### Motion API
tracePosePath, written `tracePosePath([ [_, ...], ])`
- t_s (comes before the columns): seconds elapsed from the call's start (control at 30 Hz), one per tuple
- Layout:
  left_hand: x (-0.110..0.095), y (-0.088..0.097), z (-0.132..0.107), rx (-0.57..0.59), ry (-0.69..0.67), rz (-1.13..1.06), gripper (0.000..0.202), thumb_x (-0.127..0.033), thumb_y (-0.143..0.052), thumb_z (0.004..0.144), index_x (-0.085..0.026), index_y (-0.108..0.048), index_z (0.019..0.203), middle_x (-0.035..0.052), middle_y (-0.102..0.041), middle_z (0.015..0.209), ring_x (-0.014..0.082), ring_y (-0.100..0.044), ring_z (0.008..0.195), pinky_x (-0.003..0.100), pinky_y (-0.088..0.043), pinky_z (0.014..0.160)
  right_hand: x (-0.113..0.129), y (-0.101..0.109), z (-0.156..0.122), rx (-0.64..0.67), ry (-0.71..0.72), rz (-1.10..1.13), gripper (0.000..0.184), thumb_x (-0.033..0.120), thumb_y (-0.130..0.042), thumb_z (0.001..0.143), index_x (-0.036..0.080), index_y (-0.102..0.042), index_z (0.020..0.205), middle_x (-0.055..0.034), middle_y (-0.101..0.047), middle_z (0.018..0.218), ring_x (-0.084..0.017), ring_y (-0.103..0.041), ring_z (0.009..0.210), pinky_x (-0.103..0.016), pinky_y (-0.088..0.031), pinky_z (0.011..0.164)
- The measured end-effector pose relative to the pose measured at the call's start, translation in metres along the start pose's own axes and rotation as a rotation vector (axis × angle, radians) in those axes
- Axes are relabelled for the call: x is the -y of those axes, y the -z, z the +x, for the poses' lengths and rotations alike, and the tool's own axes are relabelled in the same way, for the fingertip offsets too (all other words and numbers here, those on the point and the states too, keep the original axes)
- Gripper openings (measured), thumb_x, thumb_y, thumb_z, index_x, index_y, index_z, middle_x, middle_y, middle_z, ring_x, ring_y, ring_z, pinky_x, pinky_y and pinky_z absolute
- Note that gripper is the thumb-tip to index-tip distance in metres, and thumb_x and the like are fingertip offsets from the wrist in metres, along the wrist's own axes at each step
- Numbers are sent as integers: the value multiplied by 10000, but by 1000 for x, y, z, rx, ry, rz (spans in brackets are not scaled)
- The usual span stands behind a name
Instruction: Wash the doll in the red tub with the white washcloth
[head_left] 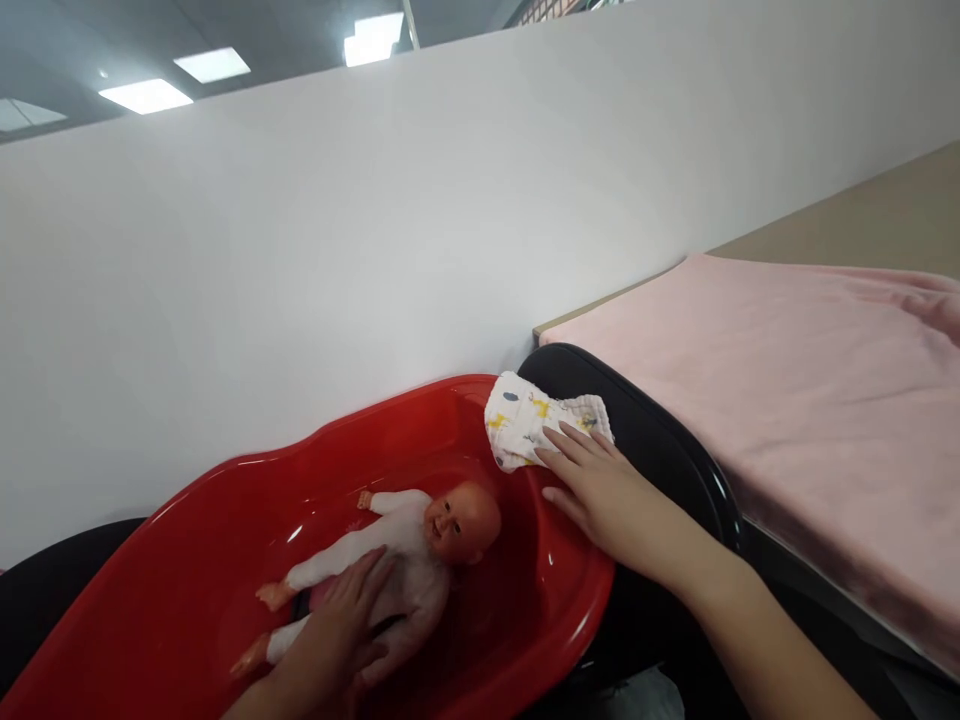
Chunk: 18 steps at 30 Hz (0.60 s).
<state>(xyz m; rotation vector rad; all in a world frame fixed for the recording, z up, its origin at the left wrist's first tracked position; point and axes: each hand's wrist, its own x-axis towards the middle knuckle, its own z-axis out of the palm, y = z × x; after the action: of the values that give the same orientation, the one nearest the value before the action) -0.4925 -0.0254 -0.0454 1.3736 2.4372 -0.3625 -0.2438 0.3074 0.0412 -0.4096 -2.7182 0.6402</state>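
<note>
Doll (pixel 405 540) under left hand (pixel 349 605), inside red tub (pixel 202 550)

1. Twelve o'clock: a plain white wall (pixel 360 230), stretching right across in front of us.
2. Ten to eleven: bright lights (pixel 146 96) on a grey ceiling (pixel 292 35), above the wall.
3. Just past twelve, up top: a brownish grid (pixel 551 11), mostly cut off.
4. Between two and three: a tan table (pixel 892 215) beside the wall.
5. Three: a pink blanket (pixel 795 390) over it, rumpled far right.
6. Nearly four: a black ledge (pixel 675 460), rounded.
7. Five: something pale (pixel 651 694), unclear.
</note>
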Motion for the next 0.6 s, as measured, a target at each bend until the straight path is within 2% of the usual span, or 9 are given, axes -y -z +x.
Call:
tracePosePath([
  [0.1, 20, -3, -10, 10, 49, 0, 879, -316, -595, 762, -232, -364, 1606, 62, -216, 1701, 340, -281, 1541, 469, -275, 1253, 32, -6, 5, -10, -49, 351, 499, 384, -487, 1013, 238, -522, 1489, -77, -408, 1619, -251, -340, 1515, -479, -250, 1274],
  [0.2, 38, -3, -16, -21, 79, 2, 874, -273, -614, 727, -238, -414, 1577, 78, -238, 1692, 303, -289, 1544, 470, -284, 1247, 60, -30, 26, 148, -134, 751, 593, 486, -515, 994, 224, -457, 1523, -91, -428, 1602, -247, -388, 1487, -442, -281, 1259],
  [0.3, 52, -3, -14, 2, 170, 40, 915, -262, -654, 661, -195, -454, 1551, 130, -228, 1687, 322, -262, 1553, 507, -266, 1245, 74, -64, 59, 319, -262, 1017, 640, 542, -556, 961, 179, -476, 1482, -145, -545, 1490, -276, -543, 1353, -441, -383, 1183],
  [0.4, 60, 2, -9, 54, 206, 51, 899, -308, -681, 673, -235, -473, 1544, 139, -222, 1689, 353, -202, 1563, 557, -216, 1246, 73, -98, 93, 278, -495, 1101, 571, 580, -531, 951, 145, -600, 1316, -164, -629, 1362, -285, -590, 1282, -420, -443, 1108],
  [0.5, 63, 9, -3, 97, 199, 43, 863, -411, -716, 708, -275, -494, 1531, 165, -184, 1696, 410, -169, 1557, 646, -211, 1209, 62, -119, 112, 188, -745, 1013, 680, 680, -507, 907, 132, -636, 1289, -192, -667, 1288, -346, -599, 1259, -500, -467, 1055],
  [0.6, 70, 12, 4, 125, 153, 29, 957, -492, -803, 607, -294, -531, 1503, 189, -189, 1694, 476, -172, 1541, 730, -197, 1166, 57, -123, 117, 134, -777, 923, 765, 770, -531, 801, 135, -710, 1189, -208, -712, 1191, -404, -604, 1253, -533, -459, 1047],
])
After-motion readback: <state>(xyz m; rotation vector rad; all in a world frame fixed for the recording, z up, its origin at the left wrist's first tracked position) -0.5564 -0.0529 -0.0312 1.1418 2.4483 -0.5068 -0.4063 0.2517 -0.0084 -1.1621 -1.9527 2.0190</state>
